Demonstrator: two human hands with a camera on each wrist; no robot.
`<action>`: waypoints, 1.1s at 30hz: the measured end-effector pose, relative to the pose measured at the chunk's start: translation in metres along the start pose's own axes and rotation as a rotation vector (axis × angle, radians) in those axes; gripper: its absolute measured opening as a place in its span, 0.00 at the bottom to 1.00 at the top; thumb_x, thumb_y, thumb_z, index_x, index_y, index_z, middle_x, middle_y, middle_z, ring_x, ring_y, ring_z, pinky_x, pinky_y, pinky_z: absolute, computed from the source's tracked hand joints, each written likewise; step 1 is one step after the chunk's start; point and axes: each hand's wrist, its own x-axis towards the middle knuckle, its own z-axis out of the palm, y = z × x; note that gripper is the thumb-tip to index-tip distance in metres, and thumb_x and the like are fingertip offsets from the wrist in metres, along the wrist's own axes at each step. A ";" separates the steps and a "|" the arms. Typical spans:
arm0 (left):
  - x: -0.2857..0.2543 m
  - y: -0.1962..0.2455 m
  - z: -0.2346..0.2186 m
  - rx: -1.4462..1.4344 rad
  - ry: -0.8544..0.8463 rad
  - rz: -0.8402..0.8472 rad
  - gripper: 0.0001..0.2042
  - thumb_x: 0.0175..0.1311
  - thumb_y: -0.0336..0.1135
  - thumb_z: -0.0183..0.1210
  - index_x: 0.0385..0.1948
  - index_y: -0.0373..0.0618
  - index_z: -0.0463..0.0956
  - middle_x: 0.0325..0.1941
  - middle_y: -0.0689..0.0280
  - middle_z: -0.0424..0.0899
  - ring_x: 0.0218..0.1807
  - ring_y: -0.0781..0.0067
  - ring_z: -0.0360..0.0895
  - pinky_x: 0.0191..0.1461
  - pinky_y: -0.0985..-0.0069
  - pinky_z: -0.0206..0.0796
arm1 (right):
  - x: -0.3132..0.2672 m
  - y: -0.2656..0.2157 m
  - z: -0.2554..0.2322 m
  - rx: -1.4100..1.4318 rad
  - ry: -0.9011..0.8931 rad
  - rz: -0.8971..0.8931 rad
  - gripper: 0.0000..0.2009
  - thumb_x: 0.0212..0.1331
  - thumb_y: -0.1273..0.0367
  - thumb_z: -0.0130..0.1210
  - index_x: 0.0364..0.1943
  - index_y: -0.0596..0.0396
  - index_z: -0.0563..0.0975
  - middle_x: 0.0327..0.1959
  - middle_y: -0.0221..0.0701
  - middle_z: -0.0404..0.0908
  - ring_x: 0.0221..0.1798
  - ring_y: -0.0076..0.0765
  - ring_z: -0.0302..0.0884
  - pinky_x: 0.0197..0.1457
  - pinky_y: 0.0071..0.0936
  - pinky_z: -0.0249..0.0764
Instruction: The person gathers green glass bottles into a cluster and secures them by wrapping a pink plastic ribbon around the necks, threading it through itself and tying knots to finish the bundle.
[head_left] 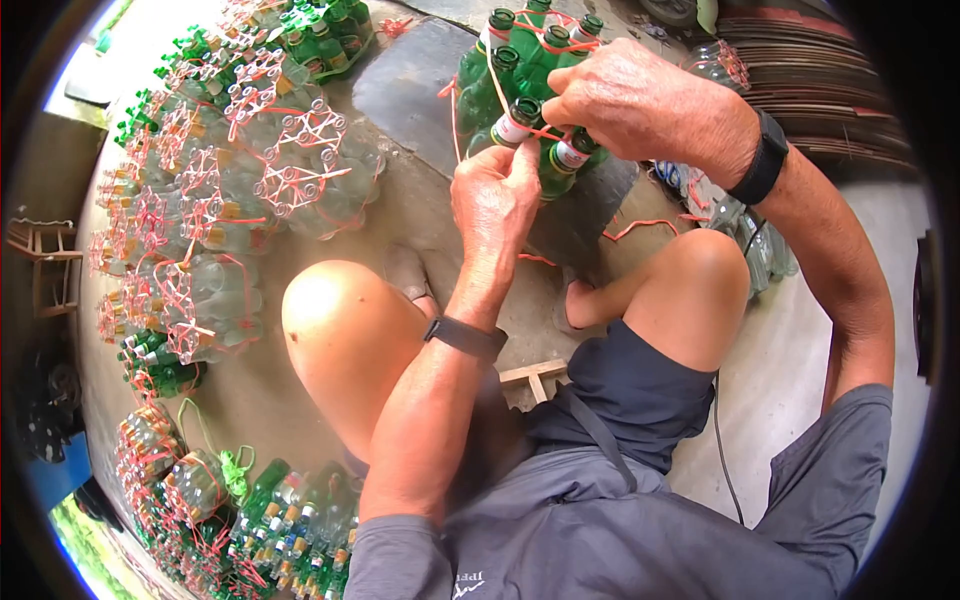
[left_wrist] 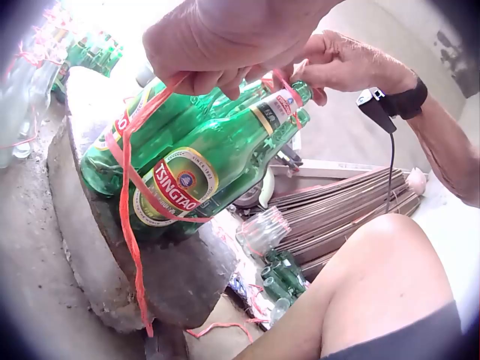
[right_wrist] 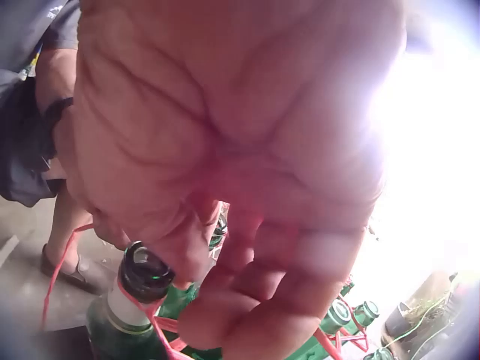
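A bundle of green glass beer bottles [head_left: 480, 95] stands between the hands, with red plastic twine [left_wrist: 133, 247] wound around their bodies and necks. In the left wrist view, the nearest bottle [left_wrist: 247, 131] carries a red Tsingtao label. At the near side of the necks, the left hand [head_left: 495, 200] pinches the twine; a strand of it hangs down the bottles' side. Across the necks, the right hand [head_left: 650, 100] has its fingers curled on the twine, beside a dark bottle mouth [right_wrist: 146, 270]. Its palm hides much of the bundle in the right wrist view.
Under the bundle lies a dark grey slab [head_left: 405, 85]. Tied bundles of clear bottles [head_left: 215, 290] crowd the left, with green ones [head_left: 265, 495] at lower left. Flat brown sheets [head_left: 800, 80] are stacked at right. Loose twine [head_left: 640, 228] lies near the right foot.
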 end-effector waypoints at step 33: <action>-0.001 0.009 0.004 -0.231 -0.141 0.082 0.14 0.79 0.36 0.59 0.45 0.34 0.90 0.27 0.72 0.86 0.30 0.87 0.76 0.35 0.78 0.70 | 0.007 0.019 -0.032 -0.123 -0.094 0.023 0.14 0.55 0.61 0.65 0.23 0.58 0.83 0.23 0.45 0.83 0.31 0.51 0.87 0.37 0.44 0.81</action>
